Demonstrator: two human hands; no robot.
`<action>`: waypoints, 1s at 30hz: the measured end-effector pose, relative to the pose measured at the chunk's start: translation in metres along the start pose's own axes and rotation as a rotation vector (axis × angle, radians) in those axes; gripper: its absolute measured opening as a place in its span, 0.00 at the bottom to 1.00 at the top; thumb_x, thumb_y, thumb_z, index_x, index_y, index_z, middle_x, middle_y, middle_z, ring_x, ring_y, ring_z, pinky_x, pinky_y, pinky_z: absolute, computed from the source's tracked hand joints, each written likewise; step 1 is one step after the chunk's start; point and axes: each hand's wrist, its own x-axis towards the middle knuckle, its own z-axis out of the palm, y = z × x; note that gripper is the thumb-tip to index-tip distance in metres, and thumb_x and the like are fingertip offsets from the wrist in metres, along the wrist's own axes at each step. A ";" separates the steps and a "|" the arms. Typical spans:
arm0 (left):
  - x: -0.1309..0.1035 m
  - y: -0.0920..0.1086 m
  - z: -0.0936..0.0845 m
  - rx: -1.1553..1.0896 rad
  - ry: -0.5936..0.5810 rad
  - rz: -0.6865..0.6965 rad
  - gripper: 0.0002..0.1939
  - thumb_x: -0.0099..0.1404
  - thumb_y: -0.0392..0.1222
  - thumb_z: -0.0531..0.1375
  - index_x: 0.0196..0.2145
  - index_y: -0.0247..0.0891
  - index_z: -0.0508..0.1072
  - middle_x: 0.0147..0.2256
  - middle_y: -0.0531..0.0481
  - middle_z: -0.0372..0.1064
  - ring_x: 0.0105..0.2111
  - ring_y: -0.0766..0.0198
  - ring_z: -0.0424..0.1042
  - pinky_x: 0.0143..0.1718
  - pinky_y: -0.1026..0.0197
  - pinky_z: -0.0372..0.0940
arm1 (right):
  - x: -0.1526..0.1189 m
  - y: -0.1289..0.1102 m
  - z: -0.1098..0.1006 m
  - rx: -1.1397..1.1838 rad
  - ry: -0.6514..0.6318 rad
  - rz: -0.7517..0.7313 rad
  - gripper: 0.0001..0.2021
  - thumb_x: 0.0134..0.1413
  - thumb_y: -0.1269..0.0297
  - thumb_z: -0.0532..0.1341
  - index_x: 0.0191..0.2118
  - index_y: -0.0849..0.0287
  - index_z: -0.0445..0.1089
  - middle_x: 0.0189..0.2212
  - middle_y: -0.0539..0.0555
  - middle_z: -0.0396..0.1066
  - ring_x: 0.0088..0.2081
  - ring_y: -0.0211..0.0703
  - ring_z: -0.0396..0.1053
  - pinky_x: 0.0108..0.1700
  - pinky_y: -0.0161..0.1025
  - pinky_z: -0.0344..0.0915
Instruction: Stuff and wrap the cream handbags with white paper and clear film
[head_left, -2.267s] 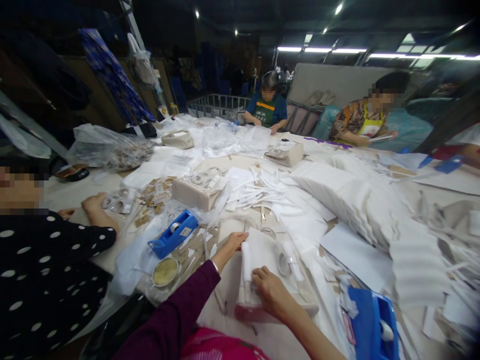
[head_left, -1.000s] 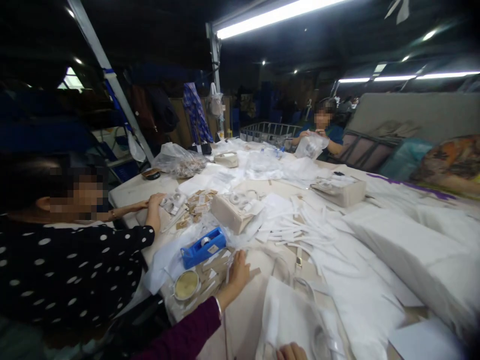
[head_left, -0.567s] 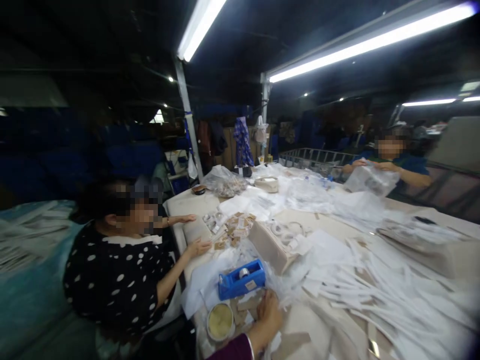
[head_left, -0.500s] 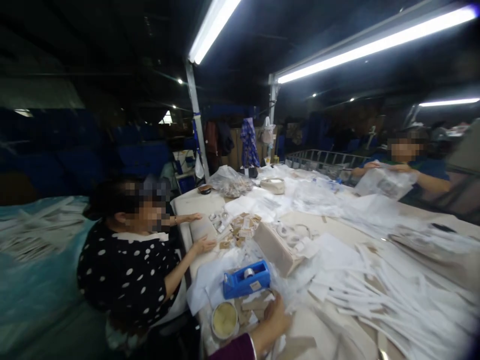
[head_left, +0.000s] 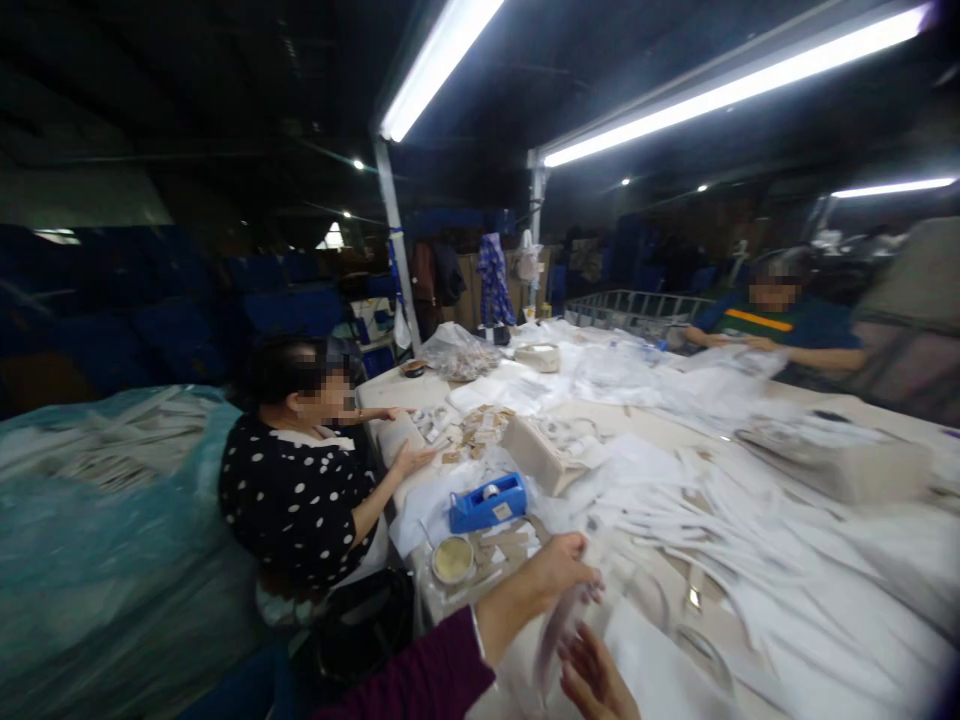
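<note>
My left hand (head_left: 559, 568) reaches in from the lower middle in a purple sleeve, its fingers closed on a clear plastic bag (head_left: 551, 635) that hangs below them. Just under it, at the bottom edge, my right hand (head_left: 596, 675) is beside the bag with its fingers apart. Motion blurs the bag, and its contents are unclear. Left of my hands are a blue tape dispenser (head_left: 489, 503) and a round tin (head_left: 453, 560) of pale yellow stuff. A buckled strap (head_left: 694, 590) lies to the right.
A person in a dotted top (head_left: 300, 500) works at the left table edge, hands by a pale box. Another person (head_left: 780, 325) sits across at the right. White strips (head_left: 720, 530), a beige box (head_left: 536, 455) and plastic bags (head_left: 461, 352) cover parts of the table.
My left hand has risen from the brown pieces near the tin and now grips the plastic bag. My right hand has come into view. The person across has lowered their bag.
</note>
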 end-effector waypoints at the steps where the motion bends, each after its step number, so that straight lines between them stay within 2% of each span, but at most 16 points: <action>1: -0.006 0.006 0.003 0.008 -0.013 0.017 0.13 0.44 0.41 0.63 0.28 0.41 0.65 0.26 0.50 0.65 0.22 0.65 0.65 0.30 0.56 0.60 | -0.006 0.000 0.000 0.094 -0.007 0.050 0.32 0.39 0.45 0.63 0.50 0.57 0.67 0.41 0.62 0.73 0.47 0.58 0.69 0.46 0.51 0.66; 4: -0.021 0.019 0.009 0.118 -0.012 0.052 0.12 0.46 0.38 0.62 0.29 0.39 0.64 0.26 0.54 0.63 0.23 0.68 0.64 0.29 0.61 0.60 | -0.024 -0.006 0.001 0.311 0.018 0.117 0.31 0.35 0.47 0.65 0.48 0.57 0.67 0.42 0.61 0.71 0.45 0.54 0.69 0.45 0.48 0.64; 9: -0.039 0.029 0.016 0.147 0.003 0.054 0.16 0.46 0.39 0.64 0.33 0.38 0.64 0.27 0.56 0.65 0.24 0.69 0.65 0.27 0.66 0.61 | -0.044 -0.021 0.009 0.515 -0.033 0.091 0.22 0.33 0.59 0.67 0.40 0.57 0.69 0.31 0.54 0.70 0.35 0.45 0.67 0.36 0.40 0.61; 16: -0.061 0.050 0.015 0.260 -0.103 0.019 0.13 0.52 0.42 0.62 0.34 0.38 0.65 0.26 0.53 0.69 0.22 0.69 0.65 0.25 0.67 0.58 | -0.053 -0.021 0.007 0.576 -0.042 0.132 0.21 0.31 0.63 0.68 0.39 0.59 0.70 0.32 0.55 0.72 0.33 0.43 0.67 0.35 0.39 0.58; 21: -0.076 0.071 0.008 0.380 -0.128 0.015 0.12 0.53 0.43 0.63 0.34 0.38 0.67 0.26 0.53 0.70 0.22 0.69 0.65 0.26 0.67 0.57 | -0.036 -0.041 -0.008 0.663 0.041 0.120 0.22 0.34 0.60 0.69 0.39 0.62 0.69 0.35 0.57 0.72 0.34 0.43 0.69 0.37 0.41 0.61; 25: -0.092 0.081 0.006 0.342 -0.137 -0.001 0.13 0.52 0.42 0.64 0.35 0.39 0.68 0.28 0.53 0.69 0.24 0.69 0.65 0.28 0.66 0.59 | -0.005 -0.052 -0.016 0.995 0.019 0.164 0.18 0.42 0.54 0.67 0.35 0.62 0.67 0.36 0.58 0.72 0.34 0.41 0.70 0.39 0.40 0.64; 28: -0.104 0.086 0.006 0.305 -0.118 -0.046 0.16 0.52 0.42 0.65 0.39 0.38 0.68 0.26 0.53 0.69 0.24 0.69 0.65 0.28 0.66 0.59 | 0.022 -0.054 -0.016 1.236 -0.020 0.285 0.16 0.52 0.52 0.61 0.29 0.62 0.64 0.30 0.56 0.71 0.30 0.37 0.69 0.33 0.35 0.64; 30: -0.111 0.087 0.006 0.278 -0.126 -0.079 0.18 0.53 0.43 0.65 0.40 0.37 0.66 0.25 0.53 0.69 0.23 0.69 0.64 0.27 0.67 0.58 | 0.039 -0.058 -0.015 1.321 0.028 0.321 0.14 0.55 0.55 0.59 0.28 0.62 0.63 0.23 0.51 0.68 0.24 0.34 0.67 0.27 0.32 0.62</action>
